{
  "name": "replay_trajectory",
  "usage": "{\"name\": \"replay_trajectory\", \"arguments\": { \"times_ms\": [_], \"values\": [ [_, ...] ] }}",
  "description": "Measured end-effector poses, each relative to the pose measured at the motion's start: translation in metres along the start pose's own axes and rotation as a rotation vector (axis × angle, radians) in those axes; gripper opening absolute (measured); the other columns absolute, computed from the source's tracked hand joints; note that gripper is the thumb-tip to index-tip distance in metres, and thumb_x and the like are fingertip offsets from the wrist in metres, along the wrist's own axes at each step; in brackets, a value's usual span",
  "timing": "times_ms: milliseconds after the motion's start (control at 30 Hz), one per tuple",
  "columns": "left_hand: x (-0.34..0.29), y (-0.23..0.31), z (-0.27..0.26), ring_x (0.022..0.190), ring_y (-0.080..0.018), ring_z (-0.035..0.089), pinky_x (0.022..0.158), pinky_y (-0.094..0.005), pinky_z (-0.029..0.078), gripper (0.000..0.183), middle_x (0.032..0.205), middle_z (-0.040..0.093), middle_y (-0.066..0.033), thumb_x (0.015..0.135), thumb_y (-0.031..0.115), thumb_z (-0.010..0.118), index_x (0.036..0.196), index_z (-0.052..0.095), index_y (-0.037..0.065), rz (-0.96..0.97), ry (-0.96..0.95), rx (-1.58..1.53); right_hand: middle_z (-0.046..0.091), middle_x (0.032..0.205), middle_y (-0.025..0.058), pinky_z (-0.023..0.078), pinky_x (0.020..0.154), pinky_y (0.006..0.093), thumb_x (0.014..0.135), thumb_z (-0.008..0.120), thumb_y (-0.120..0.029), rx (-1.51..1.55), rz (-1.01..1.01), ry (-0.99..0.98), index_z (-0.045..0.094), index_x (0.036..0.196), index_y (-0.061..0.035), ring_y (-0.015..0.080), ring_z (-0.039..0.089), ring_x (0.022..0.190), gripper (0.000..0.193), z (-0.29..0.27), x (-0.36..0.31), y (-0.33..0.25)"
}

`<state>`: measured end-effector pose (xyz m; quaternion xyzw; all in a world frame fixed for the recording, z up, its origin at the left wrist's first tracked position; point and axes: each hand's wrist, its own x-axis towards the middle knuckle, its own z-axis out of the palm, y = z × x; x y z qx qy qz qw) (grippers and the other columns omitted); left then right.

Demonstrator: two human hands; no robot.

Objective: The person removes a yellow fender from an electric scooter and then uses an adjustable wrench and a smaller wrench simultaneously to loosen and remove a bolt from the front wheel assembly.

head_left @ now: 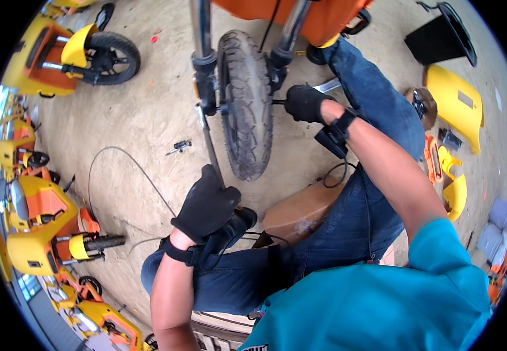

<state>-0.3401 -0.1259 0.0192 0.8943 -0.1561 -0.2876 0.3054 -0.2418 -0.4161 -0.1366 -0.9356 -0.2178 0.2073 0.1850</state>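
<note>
A front wheel with a worn, dusty tyre [247, 111] stands between two fork legs [202, 58] under an orange body panel [318, 17]. My left hand [207, 202], black-gloved, is closed around the lower end of a long metal wrench [211, 143]. The wrench's far end meets the axle area at the foot of the left fork leg. On the wheel's other side, my right hand [306, 104], also gloved, is closed on a thin dark rod [278, 102] reaching toward the axle; its kind is hidden. A shiny flat metal piece [328, 86] shows just beyond that hand.
A small dark metal part [179, 147] and a loose cable [107, 149] lie on the concrete floor to the left. Cardboard [300, 210] lies by my legs. Yellow scooters [40, 225] line the left; a black bin [440, 36] and yellow panel [455, 105] sit right.
</note>
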Motion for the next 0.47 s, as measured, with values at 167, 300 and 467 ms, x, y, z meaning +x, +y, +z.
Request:
{"name": "replay_trajectory", "arguments": {
  "times_ms": [167,300,467],
  "values": [
    [-0.001,-0.003,0.0,0.067,-0.0361,0.057,0.058,-0.0423,0.044,0.024,0.07,0.052,-0.02,0.079,0.013,0.061,0.09,0.045,-0.001,0.123,0.028,0.08,0.067,0.07,0.0116,0.051,0.06,0.0389,0.07,0.067,-0.022,0.124,0.191,-0.248,0.071,0.072,-0.0078,0.0287,0.065,0.066,0.015,-0.015,-0.003,-0.011],
    [0.0,0.0,-0.001,0.066,-0.0401,0.057,0.057,-0.0442,0.044,0.027,0.071,0.053,-0.0224,0.078,0.013,0.061,0.09,0.043,-0.003,0.072,0.025,0.009,0.066,0.069,0.0119,0.051,0.06,0.0391,0.071,0.065,-0.021,0.136,0.013,-0.193,0.07,0.071,-0.0065,0.0282,0.066,0.066,0.016,0.03,-0.01,-0.003],
    [0.005,0.006,-0.004,0.087,-0.0348,0.063,0.07,-0.0391,0.049,0.056,0.098,0.053,-0.0383,0.076,0.015,0.064,0.126,0.041,0.007,-0.383,-0.137,-0.082,0.07,0.085,0.018,0.053,0.066,0.0373,0.086,0.061,-0.035,0.564,0.589,-0.462,0.071,0.089,-0.0041,0.0239,0.069,0.075,0.032,0.074,-0.002,-0.039]
  ]
}}
